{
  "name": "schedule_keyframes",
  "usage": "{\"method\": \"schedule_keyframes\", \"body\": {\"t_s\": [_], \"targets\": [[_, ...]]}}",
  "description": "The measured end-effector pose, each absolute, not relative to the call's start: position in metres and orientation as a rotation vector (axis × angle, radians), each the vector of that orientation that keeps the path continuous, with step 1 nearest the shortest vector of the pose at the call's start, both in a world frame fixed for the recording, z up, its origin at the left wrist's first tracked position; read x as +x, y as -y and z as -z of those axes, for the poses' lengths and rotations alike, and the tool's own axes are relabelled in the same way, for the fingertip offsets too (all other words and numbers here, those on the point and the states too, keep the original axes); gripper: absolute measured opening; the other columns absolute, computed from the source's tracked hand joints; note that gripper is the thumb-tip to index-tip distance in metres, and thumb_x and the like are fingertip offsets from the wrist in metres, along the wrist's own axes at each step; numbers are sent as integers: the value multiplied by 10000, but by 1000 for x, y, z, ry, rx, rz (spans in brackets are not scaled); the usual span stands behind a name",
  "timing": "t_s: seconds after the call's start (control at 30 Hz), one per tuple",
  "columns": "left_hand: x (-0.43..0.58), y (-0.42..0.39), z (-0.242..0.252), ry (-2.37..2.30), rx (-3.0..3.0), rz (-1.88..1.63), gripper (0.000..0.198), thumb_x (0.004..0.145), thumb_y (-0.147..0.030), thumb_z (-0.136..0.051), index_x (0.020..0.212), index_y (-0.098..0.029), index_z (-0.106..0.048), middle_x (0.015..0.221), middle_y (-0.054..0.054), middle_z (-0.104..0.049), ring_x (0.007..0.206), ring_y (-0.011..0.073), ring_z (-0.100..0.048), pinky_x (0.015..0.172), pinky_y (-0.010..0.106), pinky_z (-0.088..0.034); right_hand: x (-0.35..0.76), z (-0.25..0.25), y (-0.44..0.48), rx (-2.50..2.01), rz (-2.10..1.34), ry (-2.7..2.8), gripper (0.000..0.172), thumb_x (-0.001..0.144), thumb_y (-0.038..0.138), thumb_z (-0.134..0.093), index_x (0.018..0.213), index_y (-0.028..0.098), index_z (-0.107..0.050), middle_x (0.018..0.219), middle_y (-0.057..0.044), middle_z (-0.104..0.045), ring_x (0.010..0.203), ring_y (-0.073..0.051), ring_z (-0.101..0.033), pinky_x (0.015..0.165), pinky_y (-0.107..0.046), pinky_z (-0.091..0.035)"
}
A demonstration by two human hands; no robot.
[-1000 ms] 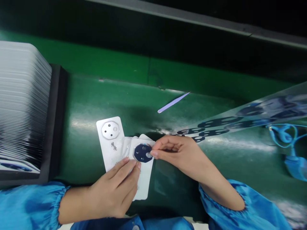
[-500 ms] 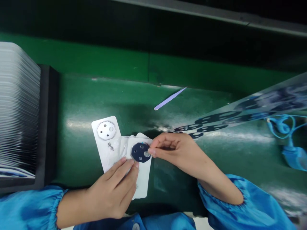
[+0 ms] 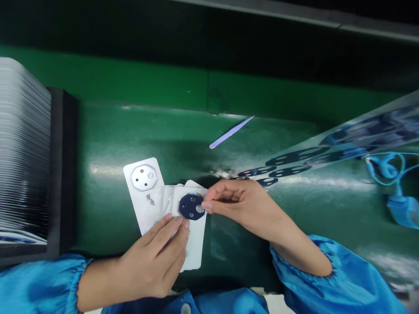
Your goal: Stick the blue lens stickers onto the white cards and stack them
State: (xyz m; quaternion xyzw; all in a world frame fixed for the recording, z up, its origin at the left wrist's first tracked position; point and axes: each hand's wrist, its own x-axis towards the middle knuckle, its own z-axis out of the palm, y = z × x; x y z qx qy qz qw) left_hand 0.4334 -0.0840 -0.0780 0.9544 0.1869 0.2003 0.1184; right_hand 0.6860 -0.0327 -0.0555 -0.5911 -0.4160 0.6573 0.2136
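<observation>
Several white phone back covers (image 3: 197, 244) lie overlapped on the green bench in front of me. On the top cover's camera area sits a dark octagonal sticker (image 3: 185, 208) with round holes. My left hand (image 3: 160, 253) grips that cover from the left, its fingertips at the sticker's lower edge. From the right, my right hand (image 3: 235, 203) pinches the sticker's right edge between thumb and forefinger, beside a clear round spot. Farther left, another white back cover (image 3: 144, 196) shows a bare, silver-rimmed octagonal camera area with several holes.
Purple tweezers (image 3: 231, 132) lie beyond the hands. A clear sheet of dark octagonal stickers (image 3: 291, 157) slants up on the right, near a blue coiled cord (image 3: 388, 168). At far left, a black rack (image 3: 63, 174) holds a tall row of thin panels (image 3: 24, 144).
Both hands keep nearly the same hold on the cover and sticker. The whole view has shifted very slightly.
</observation>
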Motion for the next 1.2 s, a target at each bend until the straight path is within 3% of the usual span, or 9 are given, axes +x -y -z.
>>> {"method": "schedule_keyframes", "body": {"t_s": [0.27,0.73,0.9,1.03,1.2], "targets": [[434,82,76,-550,2818,-596,251,936,-42,-492,1083,47,-675,1221,288,-653,1171,406,-650,1006,545,-595,686,56,34,-1653,-1810,1158,221,779,389,-853,797,192,-753,736,-23,-731,679,-161,-662,631,-259,-520],[436,79,74,-535,2791,-601,261,928,-3,-472,1064,78,-679,1182,298,-673,1084,440,-690,942,542,-632,684,54,36,-1655,-1782,1162,178,776,332,-847,793,185,-748,737,-12,-735,678,-140,-657,610,-222,-500],[437,80,74,-534,2795,-620,235,935,0,-493,1057,75,-679,1179,297,-670,1083,446,-685,921,554,-638,680,54,37,-1670,-1700,1261,130,833,306,-799,799,197,-738,738,12,-735,675,-129,-679,606,-205,-507],[435,83,76,-542,2818,-599,228,929,1,-549,1100,88,-673,1207,300,-650,1143,459,-649,935,549,-636,670,52,44,-1685,-1347,1561,86,856,166,-749,791,194,-701,714,40,-718,637,-107,-667,593,-198,-490],[435,84,80,-565,2853,-542,279,964,-12,-474,1145,58,-674,1258,291,-613,1384,576,-376,963,645,-585,654,60,59,-1558,-424,2111,244,1000,160,-578,760,159,-626,689,-18,-629,640,-156,-594,630,-302,-457]]}}
